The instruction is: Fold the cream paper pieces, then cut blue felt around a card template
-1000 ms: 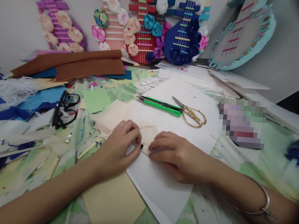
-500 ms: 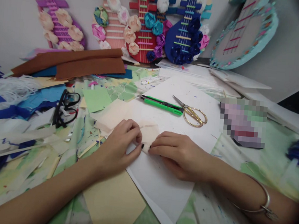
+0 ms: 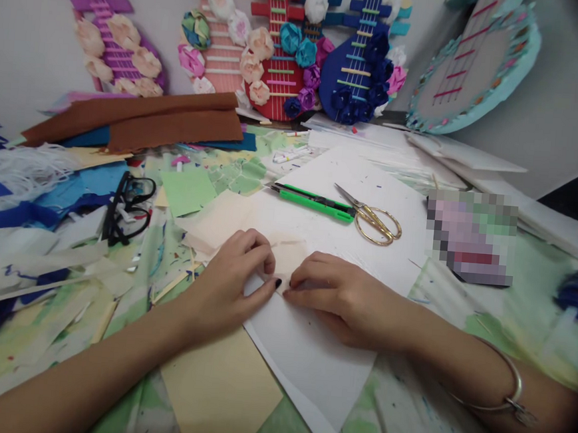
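Observation:
A small piece of cream crepe paper (image 3: 290, 253) lies on a white sheet (image 3: 326, 379), between my two hands. My left hand (image 3: 247, 276) pinches its left edge between thumb and curled fingers. From the other side my right hand (image 3: 337, 297) grips the near edge with its fingertips, close to my left thumb. Part of the cream paper is hidden behind the fingers. Beyond the hands, a green box cutter (image 3: 315, 203) and gold-handled scissors (image 3: 376, 223) rest on the white sheet. A folded cream paper stack (image 3: 221, 218) sits just past my left hand.
Black glasses (image 3: 127, 207) and tangled paper strips (image 3: 22, 175) lie on the left. Brown paper (image 3: 176, 124) spans the back left. Decorated paper lutes (image 3: 351, 68) lean on the wall. A blurred-out object (image 3: 470, 237) lies right; a yellow sheet (image 3: 220, 391) is in front.
My right fingers have shifted slightly at the near edge of the cream paper, and the index finger is more bent. My left hand has barely moved.

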A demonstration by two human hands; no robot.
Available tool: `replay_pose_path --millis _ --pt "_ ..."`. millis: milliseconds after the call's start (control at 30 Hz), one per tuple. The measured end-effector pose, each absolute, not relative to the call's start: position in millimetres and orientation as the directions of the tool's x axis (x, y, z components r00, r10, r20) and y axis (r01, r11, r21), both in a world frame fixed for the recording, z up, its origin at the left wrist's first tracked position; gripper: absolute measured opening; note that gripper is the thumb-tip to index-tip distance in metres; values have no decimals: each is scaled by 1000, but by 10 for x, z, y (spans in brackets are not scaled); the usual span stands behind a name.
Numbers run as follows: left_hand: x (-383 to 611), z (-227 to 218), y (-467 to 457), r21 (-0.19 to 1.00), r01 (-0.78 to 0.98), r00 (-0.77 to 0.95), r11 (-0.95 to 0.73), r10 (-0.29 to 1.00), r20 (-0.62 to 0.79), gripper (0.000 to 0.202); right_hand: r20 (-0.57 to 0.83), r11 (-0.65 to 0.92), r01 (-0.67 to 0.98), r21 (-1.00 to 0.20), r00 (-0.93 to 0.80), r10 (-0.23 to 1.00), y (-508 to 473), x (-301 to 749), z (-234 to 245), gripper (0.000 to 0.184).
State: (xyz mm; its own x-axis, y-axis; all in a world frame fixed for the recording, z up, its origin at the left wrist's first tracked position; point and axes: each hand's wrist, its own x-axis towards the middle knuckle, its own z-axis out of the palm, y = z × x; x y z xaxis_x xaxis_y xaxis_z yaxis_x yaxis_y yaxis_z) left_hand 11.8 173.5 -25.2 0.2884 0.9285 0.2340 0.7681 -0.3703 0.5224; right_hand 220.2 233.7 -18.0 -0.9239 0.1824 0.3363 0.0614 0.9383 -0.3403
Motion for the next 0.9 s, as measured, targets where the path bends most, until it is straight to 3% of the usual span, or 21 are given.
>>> replay_pose_path --millis 367,600,900 --pt "123 -265 1734 512 779 279 -363 931 236 5 303 960 64 -272 -941 149 2325 2209 -146 25" --pt "128 -264 1751 543 749 280 -379 924 259 18 304 962 56 -267 -942 139 2334 2207 -160 24" --pt "130 -257 1731 476 767 336 -431 901 275 8 313 957 62 -282 -937 153 2334 2211 -166 26"
